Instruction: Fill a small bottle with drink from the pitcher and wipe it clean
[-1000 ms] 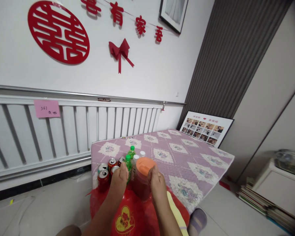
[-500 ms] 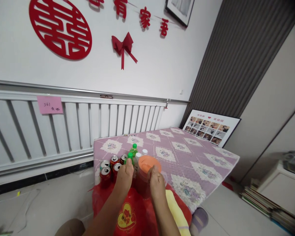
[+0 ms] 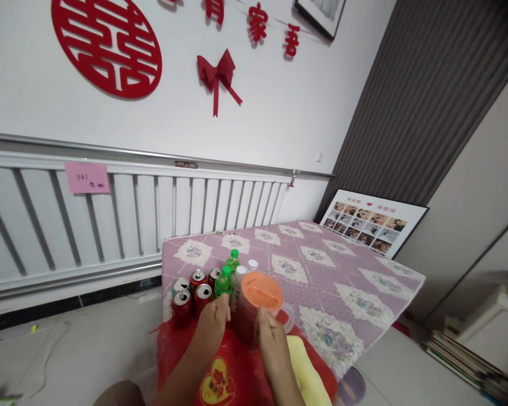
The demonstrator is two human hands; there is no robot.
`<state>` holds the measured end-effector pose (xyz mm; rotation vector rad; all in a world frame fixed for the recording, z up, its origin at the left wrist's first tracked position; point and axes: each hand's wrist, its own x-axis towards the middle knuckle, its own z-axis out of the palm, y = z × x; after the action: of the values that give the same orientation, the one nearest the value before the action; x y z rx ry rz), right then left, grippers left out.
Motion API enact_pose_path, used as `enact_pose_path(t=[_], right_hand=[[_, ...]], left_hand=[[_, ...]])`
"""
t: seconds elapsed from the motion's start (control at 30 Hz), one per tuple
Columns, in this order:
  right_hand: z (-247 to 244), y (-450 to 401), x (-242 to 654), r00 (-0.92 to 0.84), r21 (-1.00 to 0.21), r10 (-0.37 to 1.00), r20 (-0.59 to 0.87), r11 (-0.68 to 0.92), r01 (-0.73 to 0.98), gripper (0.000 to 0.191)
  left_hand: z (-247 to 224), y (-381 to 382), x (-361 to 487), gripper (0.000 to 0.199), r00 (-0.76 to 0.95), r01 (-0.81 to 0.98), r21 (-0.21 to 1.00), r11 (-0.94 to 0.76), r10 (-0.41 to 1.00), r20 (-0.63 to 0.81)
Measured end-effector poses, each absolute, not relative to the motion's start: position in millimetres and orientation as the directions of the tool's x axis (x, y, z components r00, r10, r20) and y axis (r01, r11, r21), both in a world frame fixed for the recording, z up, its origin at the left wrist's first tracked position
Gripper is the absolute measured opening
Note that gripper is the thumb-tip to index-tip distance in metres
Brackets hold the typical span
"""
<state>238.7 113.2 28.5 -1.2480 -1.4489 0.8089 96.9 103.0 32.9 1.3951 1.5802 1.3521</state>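
Note:
My left hand (image 3: 215, 318) is closed like a fist, thumb on top, in front of the drink cans (image 3: 182, 304) and a green-capped bottle (image 3: 223, 285). My right hand (image 3: 272, 335) is closed too, close in front of a clear pitcher with an orange lid (image 3: 261, 290). Whatever either hand may hold is hidden by the fingers. Beneath both forearms lies a red sheet (image 3: 245, 378) with a yellow heart print. Two white-capped bottles (image 3: 240, 272) stand between the green bottles and the pitcher. A folded yellow cloth (image 3: 307, 375) lies right of my right forearm.
A patterned mauve cover (image 3: 288, 268) spreads over the surface behind the drinks. The white radiator (image 3: 135, 214) runs along the wall, bearing a pink note (image 3: 87, 177). A framed photo board (image 3: 370, 220) leans at the back right. Books (image 3: 461, 361) are stacked on the floor.
Both hands have come down a little, showing more of the green bottle and the orange lid. The view has shifted slightly; the cans, bottles and pitcher appear to stand as before.

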Motion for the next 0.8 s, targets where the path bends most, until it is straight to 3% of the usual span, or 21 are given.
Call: enact_pose_path(t=[0.17, 0.23, 0.4, 0.47, 0.53, 0.6, 0.8], right_hand=[[30, 100, 259, -0.233, -0.944, 0.959, 0.162, 0.219, 0.246, 0.030], [35, 99, 270, -0.242, -0.942, 0.958, 0.157, 0.219, 0.254, 0.026], [65, 123, 287, -0.138, -0.900, 0.947, 0.291, 0.320, 0.297, 0.028], [80, 144, 287, -0.140, -0.839, 0.929, 0.343, 0.370, 0.398, 0.031], [93, 170, 283, -0.192, -0.693, 0.916, 0.352, 0.393, 0.604, 0.031], [102, 200, 277, -0.220, -0.628, 0.917, 0.334, 0.390, 0.673, 0.024], [103, 283, 254, -0.314, -0.419, 0.941, 0.124, 0.337, 0.843, 0.034]], left_hand=[[-2, 82, 65, 0.038, -0.136, 0.373, 0.923, -0.097, 0.978, 0.158], [-24, 75, 47, 0.038, -0.156, 0.471, 0.881, -0.046, 0.979, 0.135], [-86, 66, 14, 0.040, -0.219, 0.486, 0.873, 0.041, 0.973, 0.076], [-107, 67, 8, 0.044, -0.268, 0.466, 0.881, 0.075, 0.962, 0.059], [-124, 69, 4, 0.050, -0.296, 0.458, 0.882, 0.112, 0.954, 0.033], [-137, 73, 0, 0.058, -0.320, 0.443, 0.886, 0.139, 0.947, 0.011], [-167, 76, -12, 0.062, -0.296, 0.346, 0.931, 0.121, 0.955, -0.015]])
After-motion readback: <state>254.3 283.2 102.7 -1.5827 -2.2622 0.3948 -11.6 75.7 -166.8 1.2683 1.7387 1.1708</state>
